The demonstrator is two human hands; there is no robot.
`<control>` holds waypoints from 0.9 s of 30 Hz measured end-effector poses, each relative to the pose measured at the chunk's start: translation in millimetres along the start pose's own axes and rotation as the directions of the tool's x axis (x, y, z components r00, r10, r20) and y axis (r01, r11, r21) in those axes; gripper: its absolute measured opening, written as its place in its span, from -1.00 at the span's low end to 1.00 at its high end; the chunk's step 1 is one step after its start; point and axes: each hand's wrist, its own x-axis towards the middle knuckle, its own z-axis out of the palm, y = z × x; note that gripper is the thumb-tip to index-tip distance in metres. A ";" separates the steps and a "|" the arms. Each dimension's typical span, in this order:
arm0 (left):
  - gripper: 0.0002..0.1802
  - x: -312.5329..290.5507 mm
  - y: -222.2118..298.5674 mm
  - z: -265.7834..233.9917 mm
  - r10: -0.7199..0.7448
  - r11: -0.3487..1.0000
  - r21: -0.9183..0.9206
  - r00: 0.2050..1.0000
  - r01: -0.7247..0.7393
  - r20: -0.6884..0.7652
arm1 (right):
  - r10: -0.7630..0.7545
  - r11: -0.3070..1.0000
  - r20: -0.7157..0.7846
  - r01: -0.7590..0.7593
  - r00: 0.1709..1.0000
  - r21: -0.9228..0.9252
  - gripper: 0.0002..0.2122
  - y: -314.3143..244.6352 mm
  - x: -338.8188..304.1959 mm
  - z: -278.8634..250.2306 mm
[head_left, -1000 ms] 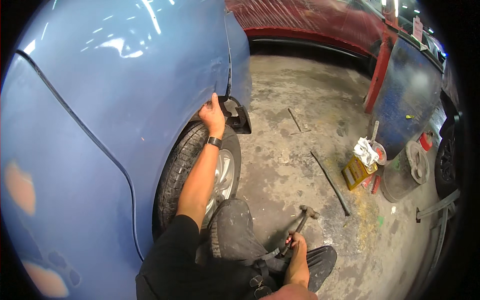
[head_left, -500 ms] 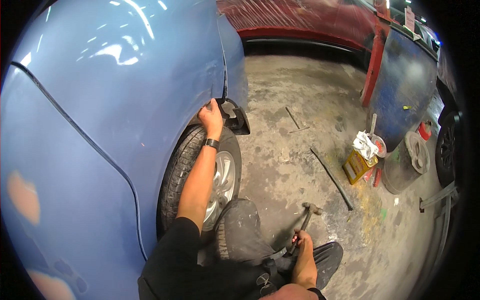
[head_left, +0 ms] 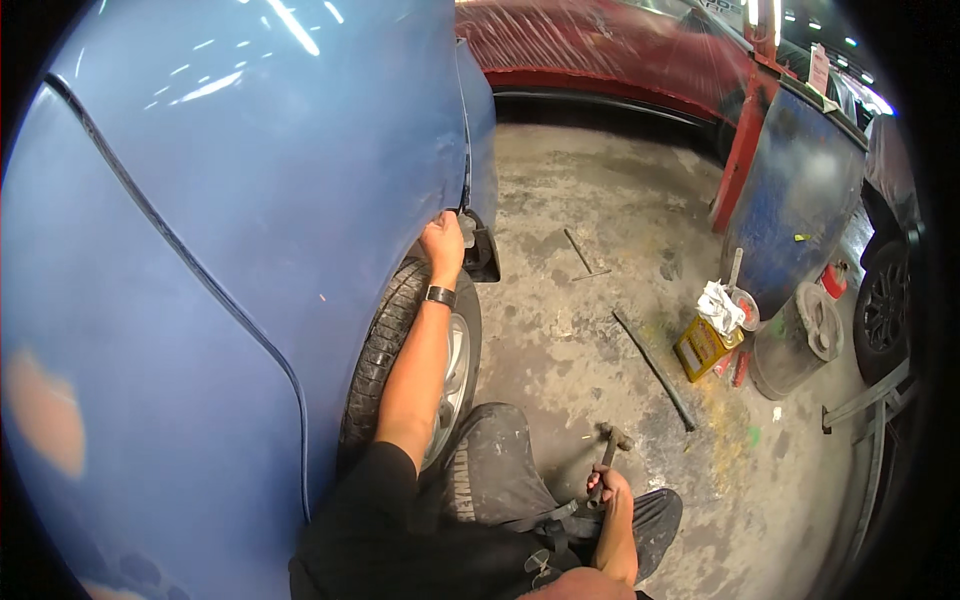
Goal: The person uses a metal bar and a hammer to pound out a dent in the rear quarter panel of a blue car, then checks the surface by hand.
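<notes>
My left hand is closed at the rear corner of the wheel arch on a blue car's body panel. Its fingertips are out of sight, so whatever they grip is hidden. Just below my left forearm are the tyre and the silver wheel. A dark plastic piece hangs beside that hand at the panel's end. Low over my bent leg, my right hand grips a hammer by its handle, head pointing up and away from me.
On the concrete floor lie a T-shaped metal bar and a dark rod. Farther right stand a yellow can topped with white cloth and a grey bucket. A red car under plastic sheeting is at the back.
My view has shifted slightly. The left hand stays at the arch corner, turned a little with its thumb less raised. The hammer is now held more upright in my right hand.
</notes>
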 end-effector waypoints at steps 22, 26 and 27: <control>-0.82 -26.5 47.9 -10.8 0.020 0.999 0.040 0.994 -0.025 0.111 | -0.052 0.979 0.075 0.036 0.996 0.201 -0.81 -0.7 17.7 -1.3; -0.73 -4.3 9.5 -10.0 0.216 0.970 0.085 0.967 -0.228 0.131 | -0.035 0.981 0.063 0.022 0.997 0.193 -0.82 7.3 18.2 5.6; -0.74 -5.8 14.1 -7.3 0.127 0.987 0.078 0.980 -0.140 0.154 | -0.049 0.983 0.047 0.039 0.998 0.181 -0.83 6.8 18.5 3.7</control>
